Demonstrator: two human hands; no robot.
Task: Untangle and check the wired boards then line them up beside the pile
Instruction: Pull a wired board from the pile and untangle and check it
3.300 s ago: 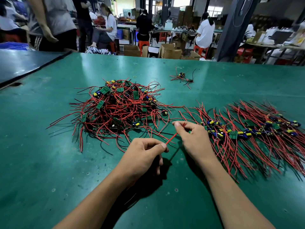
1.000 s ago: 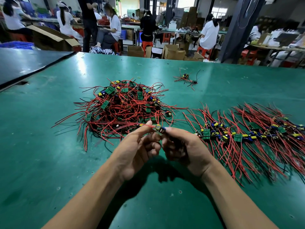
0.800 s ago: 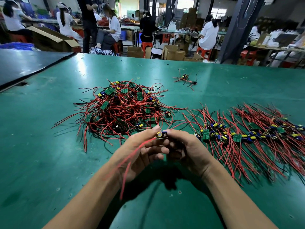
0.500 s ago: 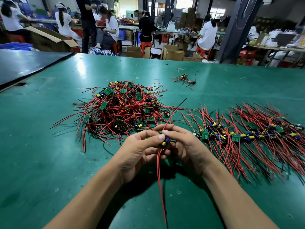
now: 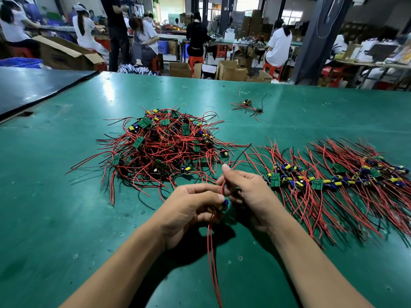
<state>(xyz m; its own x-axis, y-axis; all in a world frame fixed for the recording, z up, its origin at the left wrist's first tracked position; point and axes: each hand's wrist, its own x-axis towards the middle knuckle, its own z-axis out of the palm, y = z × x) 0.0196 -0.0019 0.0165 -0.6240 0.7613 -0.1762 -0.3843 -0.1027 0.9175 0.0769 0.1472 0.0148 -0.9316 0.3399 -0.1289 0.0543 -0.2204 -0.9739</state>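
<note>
A tangled pile of wired boards (image 5: pixel 164 147), green boards with red and black wires, lies on the green table ahead and to the left. To the right runs a row of laid-out boards (image 5: pixel 329 181) with their wires fanned out. My left hand (image 5: pixel 189 210) pinches one small wired board (image 5: pixel 223 205) with blue and yellow parts, mostly hidden by my fingers. Two of its red wires (image 5: pixel 212 258) hang down toward me. My right hand (image 5: pixel 246 194) pinches the upper red wires of that board between thumb and forefinger.
A small separate cluster of boards and wires (image 5: pixel 248 106) lies farther back on the table (image 5: pixel 66 218). A dark table (image 5: pixel 33 87) adjoins at the left. Beyond the far edge, people sit and stand among cardboard boxes (image 5: pixel 231 70) and red stools.
The board has dropped lower into my left hand's fingers. My right hand has slid up along the upper red wires, drawing them straight. The lower wires hang nearer me.
</note>
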